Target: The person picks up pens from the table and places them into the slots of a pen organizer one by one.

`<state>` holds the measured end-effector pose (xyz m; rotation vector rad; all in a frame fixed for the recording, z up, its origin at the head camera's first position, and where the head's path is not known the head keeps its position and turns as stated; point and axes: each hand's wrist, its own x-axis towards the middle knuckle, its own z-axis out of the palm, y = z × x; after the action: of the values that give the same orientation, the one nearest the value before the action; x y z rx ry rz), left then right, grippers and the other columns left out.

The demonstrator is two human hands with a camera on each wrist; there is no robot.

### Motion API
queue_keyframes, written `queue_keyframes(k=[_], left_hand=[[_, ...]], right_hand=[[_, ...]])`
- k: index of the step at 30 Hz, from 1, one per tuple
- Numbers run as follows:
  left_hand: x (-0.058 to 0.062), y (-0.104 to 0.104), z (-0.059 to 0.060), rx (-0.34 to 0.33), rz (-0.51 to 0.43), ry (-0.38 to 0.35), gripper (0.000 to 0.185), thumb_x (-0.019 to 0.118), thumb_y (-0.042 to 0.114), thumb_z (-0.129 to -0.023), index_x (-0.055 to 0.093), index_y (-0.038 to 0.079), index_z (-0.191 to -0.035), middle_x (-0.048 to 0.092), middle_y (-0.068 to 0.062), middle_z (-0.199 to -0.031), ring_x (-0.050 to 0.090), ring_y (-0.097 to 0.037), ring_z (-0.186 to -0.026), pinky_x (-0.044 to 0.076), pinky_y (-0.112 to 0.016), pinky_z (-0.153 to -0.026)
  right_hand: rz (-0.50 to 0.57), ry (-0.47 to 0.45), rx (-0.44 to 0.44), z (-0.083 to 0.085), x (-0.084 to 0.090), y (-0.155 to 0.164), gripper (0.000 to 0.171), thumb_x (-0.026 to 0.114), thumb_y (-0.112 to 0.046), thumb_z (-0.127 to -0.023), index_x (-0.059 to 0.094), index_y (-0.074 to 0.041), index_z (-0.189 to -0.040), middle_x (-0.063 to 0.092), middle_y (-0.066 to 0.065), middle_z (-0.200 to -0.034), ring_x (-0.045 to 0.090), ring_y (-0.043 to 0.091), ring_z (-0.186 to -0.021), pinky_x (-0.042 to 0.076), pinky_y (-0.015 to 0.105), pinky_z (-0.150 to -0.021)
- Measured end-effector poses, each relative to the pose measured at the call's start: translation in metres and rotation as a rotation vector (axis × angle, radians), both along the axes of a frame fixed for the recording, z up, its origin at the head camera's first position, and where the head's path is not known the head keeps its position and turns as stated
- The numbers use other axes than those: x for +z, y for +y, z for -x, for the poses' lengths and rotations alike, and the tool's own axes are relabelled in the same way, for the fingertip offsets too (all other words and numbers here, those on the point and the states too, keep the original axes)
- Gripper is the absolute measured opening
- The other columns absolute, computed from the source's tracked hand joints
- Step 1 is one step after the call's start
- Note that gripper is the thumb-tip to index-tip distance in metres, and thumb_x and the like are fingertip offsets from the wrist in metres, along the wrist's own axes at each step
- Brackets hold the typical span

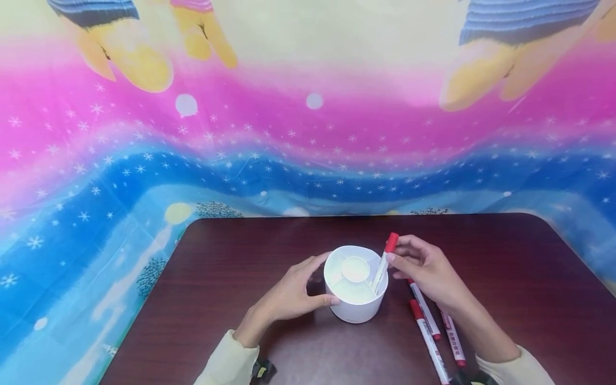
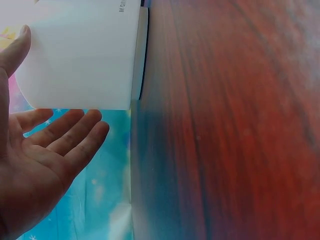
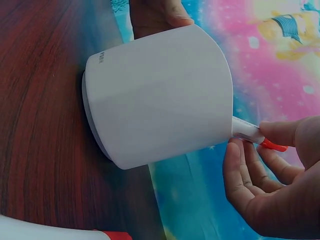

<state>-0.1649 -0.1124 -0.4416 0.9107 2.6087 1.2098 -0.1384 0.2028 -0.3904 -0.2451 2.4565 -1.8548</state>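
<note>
A white round pen holder point(image 1: 356, 310) with inner compartments stands on the table. My left hand point(image 1: 295, 291) holds its left side, thumb on the near wall and fingers around the far side; in the left wrist view the fingertips point(image 2: 92, 116) meet the white wall. With thumb and fingers, my right hand point(image 1: 428, 267) pinches a white marker with a red cap point(image 1: 392, 242) near the cap. The marker leans inside the holder's right compartment, cap up and outside the rim. In the right wrist view, the marker's upper body point(image 3: 247, 131) sticks out past the rim.
Right of the holder, several red-and-white markers lie on the dark wood table point(image 1: 231, 240): one nearest the front point(image 1: 430, 342), one beside it point(image 1: 425, 310), and a pinker one point(image 1: 453, 339) by the right forearm. A colourful patterned cloth point(image 1: 289, 133) hangs behind the table.
</note>
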Motion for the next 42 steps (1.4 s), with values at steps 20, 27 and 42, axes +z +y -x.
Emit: queue_keyframes(k=[20, 27, 42], left_hand=[[0.010, -0.007, 0.001, -0.013, -0.058, -0.069, 0.100, 0.089, 0.043, -0.088, 0.035, 0.018, -0.168, 0.064, -0.003, -0.147, 0.069, -0.018, -0.127, 0.059, -0.038, -0.108], [0.011, -0.008, 0.001, -0.019, -0.034, -0.049, 0.098, 0.088, 0.044, -0.089, 0.036, 0.017, -0.168, 0.060, -0.004, -0.155, 0.068, -0.021, -0.130, 0.058, -0.043, -0.111], [0.010, -0.008, 0.000, -0.010, -0.023, -0.057, 0.099, 0.088, 0.047, -0.088, 0.037, 0.021, -0.168, 0.057, 0.001, -0.157, 0.067, -0.018, -0.131, 0.058, -0.039, -0.110]], right_hand=[[-0.118, 0.009, 0.020, -0.006, 0.018, 0.031, 0.047, 0.068, -0.023, -0.107, 0.055, -0.001, -0.147, 0.070, 0.018, -0.129, 0.077, 0.007, -0.102, 0.064, 0.026, -0.087], [-0.125, 0.003, 0.009, -0.014, 0.007, 0.056, 0.044, 0.066, -0.021, -0.108, 0.055, 0.002, -0.144, 0.073, -0.007, -0.116, 0.077, 0.006, -0.102, 0.065, 0.028, -0.086], [-0.198, -0.081, -0.028, -0.031, -0.023, 0.098, 0.048, 0.064, -0.019, -0.109, 0.051, 0.005, -0.148, 0.071, -0.011, -0.114, 0.077, 0.007, -0.101, 0.065, 0.026, -0.084]])
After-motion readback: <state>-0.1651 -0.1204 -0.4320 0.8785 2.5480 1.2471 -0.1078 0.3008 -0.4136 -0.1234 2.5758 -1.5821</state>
